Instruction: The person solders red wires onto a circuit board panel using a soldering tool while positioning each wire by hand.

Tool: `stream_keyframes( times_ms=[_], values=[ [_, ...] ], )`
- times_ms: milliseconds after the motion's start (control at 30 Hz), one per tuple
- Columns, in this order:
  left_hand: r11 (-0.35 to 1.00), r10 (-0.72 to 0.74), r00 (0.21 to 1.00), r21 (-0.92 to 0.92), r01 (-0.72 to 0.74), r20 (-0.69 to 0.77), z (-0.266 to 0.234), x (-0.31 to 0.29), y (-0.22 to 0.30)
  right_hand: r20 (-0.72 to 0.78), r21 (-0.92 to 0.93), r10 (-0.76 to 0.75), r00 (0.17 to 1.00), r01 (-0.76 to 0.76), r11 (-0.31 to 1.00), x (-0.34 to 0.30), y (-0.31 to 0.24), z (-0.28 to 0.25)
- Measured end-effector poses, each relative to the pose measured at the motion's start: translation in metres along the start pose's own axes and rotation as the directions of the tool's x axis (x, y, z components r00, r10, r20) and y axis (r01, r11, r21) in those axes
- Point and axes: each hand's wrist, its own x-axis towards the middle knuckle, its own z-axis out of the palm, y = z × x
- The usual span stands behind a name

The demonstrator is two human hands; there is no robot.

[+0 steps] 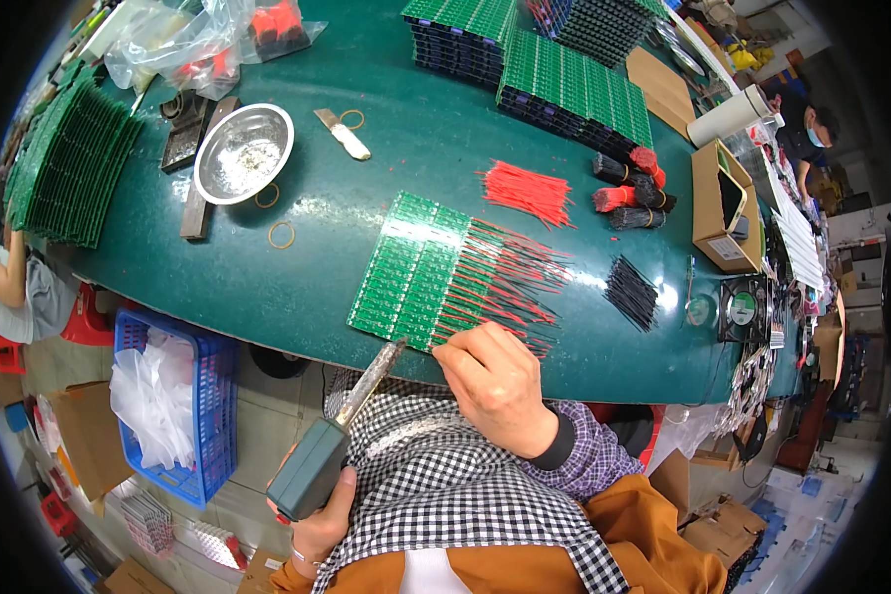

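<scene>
The board [391, 287] lies flat, its right side fringed with red and black leads [505, 287]. Nearer than the board, the left hand [327, 513] wraps the iron [312, 465], tip at the board's near edge. The right hand [495, 381] pinches by its near right corner, on what I cannot tell. The step looks like soldering; the next move likely calls for 1 lead held steady under the tip.

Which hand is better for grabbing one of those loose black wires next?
Probably the right hand: it's nearer the loose black wires, though I can't tell whether it already holds something. The left hand is farther away, gripping the soldering tool.
</scene>
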Motion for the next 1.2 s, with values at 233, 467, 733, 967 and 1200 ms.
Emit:
stream_keyframes(
  times_ms=[233, 467, 733, 967, 1200],
  values=[
    [0.991, 0.091, 0.995, 0.097, -0.088, -0.029, 0.001, 0.002, 0.001, 0.169, -0.083, 0.03, 0.985, -0.016, 0.996, 0.003, -0.007, -0.015],
    [0.994, 0.034, 0.998, -0.104, -0.039, -0.051, -0.004, 0.008, -0.01, 0.457, -0.254, 0.178, 0.872, -0.064, 0.965, -0.02, 0.003, -0.014],
    [0.935, -0.07, 0.975, -0.356, -0.01, -0.212, 0.007, 0.01, 0.011, 0.363, -0.245, 0.171, 0.916, -0.083, 0.966, -0.022, -0.001, -0.032],
    [0.927, -0.182, 0.963, -0.362, 0.099, -0.201, 0.007, 0.005, 0.046, 0.36, -0.256, 0.24, 0.901, -0.152, 0.955, -0.049, 0.016, -0.034],
    [0.906, -0.119, 0.965, -0.422, 0.009, -0.234, 0.012, 0.006, 0.046, 0.028, -0.13, 0.194, 0.981, -0.189, 0.973, -0.054, 0.013, -0.059]
  ],
)
